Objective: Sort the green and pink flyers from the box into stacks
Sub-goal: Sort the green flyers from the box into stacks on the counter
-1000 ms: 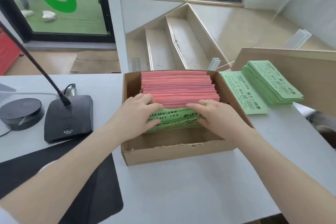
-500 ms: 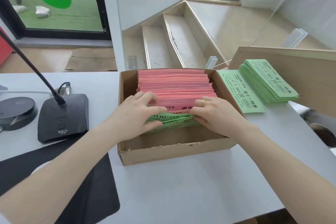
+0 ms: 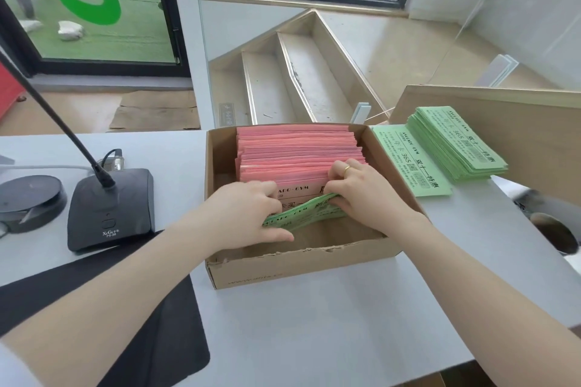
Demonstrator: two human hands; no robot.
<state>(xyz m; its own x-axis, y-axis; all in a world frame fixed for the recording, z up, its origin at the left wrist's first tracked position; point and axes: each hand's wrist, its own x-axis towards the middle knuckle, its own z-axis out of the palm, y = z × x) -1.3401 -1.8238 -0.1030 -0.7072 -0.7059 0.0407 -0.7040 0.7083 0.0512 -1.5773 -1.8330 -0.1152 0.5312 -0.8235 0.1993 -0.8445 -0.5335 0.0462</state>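
Open brown cardboard box (image 3: 301,270): upright pink paper flyers (image 3: 298,151). Left hand (image 3: 248,214), right hand (image 3: 367,195): fingers curled, gripping small green paper flyer bundle (image 3: 301,217). Beside box: sorted green flyer stack (image 3: 456,141).

pretty bright daylight pouring in from the windows (image 3: 94,9) beyond the hands; shadows soft; wide-angle bend at the edges; slight blur far right of the right hand (image 3: 361,198)

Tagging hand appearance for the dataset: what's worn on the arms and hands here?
Both forearms are bare, no sleeves, gloves or watch in view. The right hand wears a thin gold ring on one finger. The left hand shows no jewellery.
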